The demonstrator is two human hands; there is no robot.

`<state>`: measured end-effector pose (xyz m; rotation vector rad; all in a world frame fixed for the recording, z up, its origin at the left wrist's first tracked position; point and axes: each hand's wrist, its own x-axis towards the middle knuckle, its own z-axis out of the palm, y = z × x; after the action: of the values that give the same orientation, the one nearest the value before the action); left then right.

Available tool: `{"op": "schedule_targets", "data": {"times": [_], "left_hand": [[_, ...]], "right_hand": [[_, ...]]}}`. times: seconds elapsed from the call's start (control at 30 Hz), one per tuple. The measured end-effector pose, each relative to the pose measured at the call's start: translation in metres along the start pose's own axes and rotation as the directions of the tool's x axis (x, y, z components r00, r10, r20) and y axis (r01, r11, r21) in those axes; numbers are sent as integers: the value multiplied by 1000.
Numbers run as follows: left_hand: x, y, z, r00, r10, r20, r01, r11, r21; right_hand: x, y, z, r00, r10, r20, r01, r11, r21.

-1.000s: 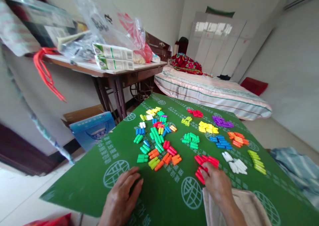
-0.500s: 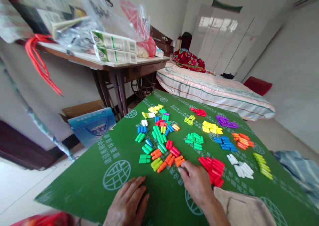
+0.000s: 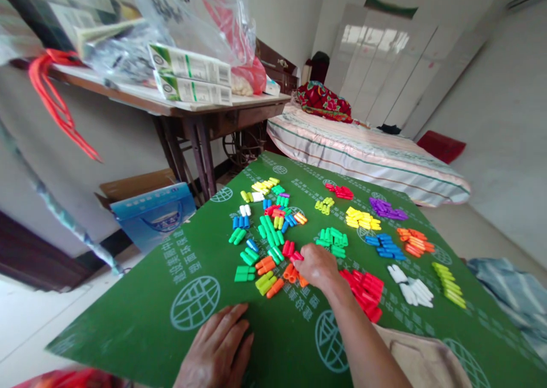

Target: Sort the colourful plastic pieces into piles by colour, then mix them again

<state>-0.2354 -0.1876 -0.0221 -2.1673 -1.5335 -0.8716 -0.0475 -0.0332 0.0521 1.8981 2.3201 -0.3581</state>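
My right hand [image 3: 315, 265] reaches over the mixed pieces, its fingers closed around red plastic caps [image 3: 296, 256], partly hidden by the hand. Orange caps [image 3: 290, 272] lie just below those fingers, some covered by the hand. Flat on the green board [image 3: 141, 319] rests my left hand [image 3: 217, 345], fingers stretched out and holding nothing. Near it are yellow-green caps [image 3: 265, 283] and a green group [image 3: 245, 273]. Longer green pieces [image 3: 271, 231] lie farther up the mixed cluster.
Sorted by colour on the right are red [image 3: 363, 291], green [image 3: 332, 241], yellow [image 3: 362, 218], blue [image 3: 385, 246], orange [image 3: 415, 241], purple [image 3: 387, 208] and white [image 3: 412, 288] groups. A beige cloth item [image 3: 423, 354] lies at the near edge. A cluttered table [image 3: 252, 107] and a bed [image 3: 363, 154] stand beyond.
My right hand has moved up and slightly left, from the orange caps to the red ones. My left hand stays in place. The view has shifted slightly.
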Motion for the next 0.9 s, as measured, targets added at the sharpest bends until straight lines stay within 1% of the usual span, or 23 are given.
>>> {"op": "schedule_targets", "data": {"times": [0.17, 0.27, 0.33, 0.4, 0.53, 0.63, 0.73, 0.9], "left_hand": [[1, -1, 1, 1000, 19, -10, -19, 1000, 14], [1, 0, 1, 1000, 16, -3, -16, 1000, 19], [2, 0, 1, 1000, 14, 6, -14, 1000, 21], [2, 1, 0, 1000, 9, 11, -9, 1000, 13], [3, 2, 0, 1000, -13, 8, 13, 1000, -18], [2, 2, 1, 1000, -19, 16, 19, 999, -36], [1, 1, 3, 1000, -24, 20, 25, 999, -41], [0, 2, 1, 999, -27, 26, 28, 999, -35]], "right_hand": [[2, -3, -1, 1000, -21, -15, 21, 1000, -8], [-1, 3, -6, 999, -27, -38, 27, 1000, -12], [-5, 16, -13, 998, -28, -55, 27, 999, -17], [-13, 36, -21, 998, -29, -60, 28, 999, -26], [-36, 76, -28, 999, -31, -29, 28, 996, -80], [-56, 89, -23, 999, -42, 4, 42, 989, -143], [-71, 90, -13, 998, -41, 38, 48, 977, -206], [-79, 93, 4, 998, 1, 58, 15, 957, -289]]}}
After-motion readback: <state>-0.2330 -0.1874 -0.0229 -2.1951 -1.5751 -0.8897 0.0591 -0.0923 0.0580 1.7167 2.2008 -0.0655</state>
